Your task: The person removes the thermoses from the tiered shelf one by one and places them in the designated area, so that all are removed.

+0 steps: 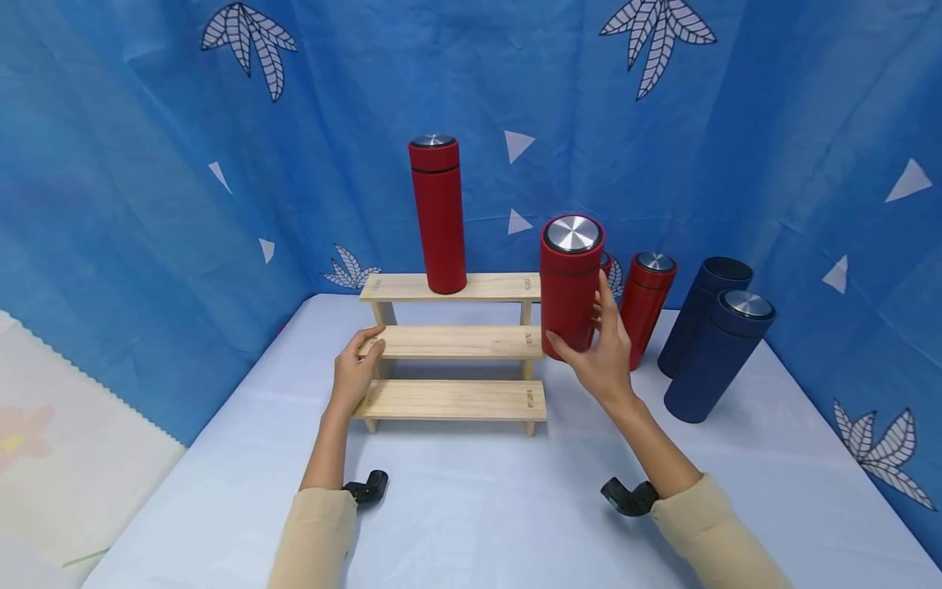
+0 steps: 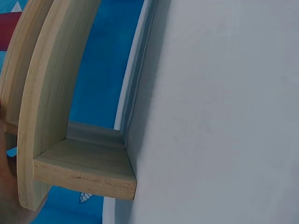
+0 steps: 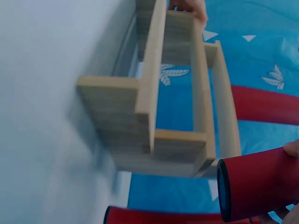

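A three-step wooden rack (image 1: 456, 342) stands on the pale blue table (image 1: 471, 507). One tall red flask (image 1: 438, 214) stands upright on its top step. My right hand (image 1: 599, 348) grips a second red flask (image 1: 570, 282) just right of the rack, level with the middle step; the right wrist view shows that flask (image 3: 259, 184) beside the rack's end (image 3: 159, 116). My left hand (image 1: 356, 368) rests on the left end of the middle step, fingers curled over its edge. In the left wrist view the rack's leg and step (image 2: 70, 154) fill the left side.
Another red flask (image 1: 646, 304) and two dark blue flasks (image 1: 717, 353) stand at the right behind my right hand. A blue patterned curtain (image 1: 662, 123) closes off the back and sides. Bare tabletop lies in front of the rack.
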{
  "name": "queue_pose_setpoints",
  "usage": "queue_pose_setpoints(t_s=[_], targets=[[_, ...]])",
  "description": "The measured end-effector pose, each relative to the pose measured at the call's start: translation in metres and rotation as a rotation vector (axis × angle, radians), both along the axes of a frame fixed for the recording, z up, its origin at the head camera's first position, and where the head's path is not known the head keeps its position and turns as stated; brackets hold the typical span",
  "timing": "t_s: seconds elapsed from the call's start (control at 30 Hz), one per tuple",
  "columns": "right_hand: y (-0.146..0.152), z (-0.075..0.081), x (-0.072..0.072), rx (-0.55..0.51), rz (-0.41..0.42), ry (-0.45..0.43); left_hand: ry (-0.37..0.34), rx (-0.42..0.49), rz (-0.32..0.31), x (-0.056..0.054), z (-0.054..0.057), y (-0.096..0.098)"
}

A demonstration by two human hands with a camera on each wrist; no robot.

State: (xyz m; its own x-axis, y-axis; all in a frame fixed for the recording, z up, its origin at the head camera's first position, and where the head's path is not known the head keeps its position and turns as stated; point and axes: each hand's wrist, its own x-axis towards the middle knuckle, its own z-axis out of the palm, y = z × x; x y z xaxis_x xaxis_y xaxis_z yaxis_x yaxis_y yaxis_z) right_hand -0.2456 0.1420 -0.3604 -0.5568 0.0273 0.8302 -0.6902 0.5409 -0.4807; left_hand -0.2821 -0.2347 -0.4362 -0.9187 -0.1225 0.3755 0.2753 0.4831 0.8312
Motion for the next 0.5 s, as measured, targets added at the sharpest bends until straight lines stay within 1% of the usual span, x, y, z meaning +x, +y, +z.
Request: queue_pose_setpoints(t_s=[0.13, 0.27, 0.37, 0.5], targets=[[0.023, -0.013, 0.009, -0.006, -0.042, -0.045, 0.006, 0.009, 0.001, 0.000, 0.000, 0.001], [0.047, -0.028, 0.017, -0.015, -0.109, -0.129, 0.011, 0.019, 0.001, -0.001, 0.000, 0.001], [0.063, -0.038, 0.020, -0.040, -0.159, -0.205, 0.009, 0.019, 0.006, 0.000, -0.001, 0.001], [0.080, -0.051, 0.021, -0.057, -0.189, -0.259, 0.004, 0.026, 0.010, 0.000, -0.002, 0.001]])
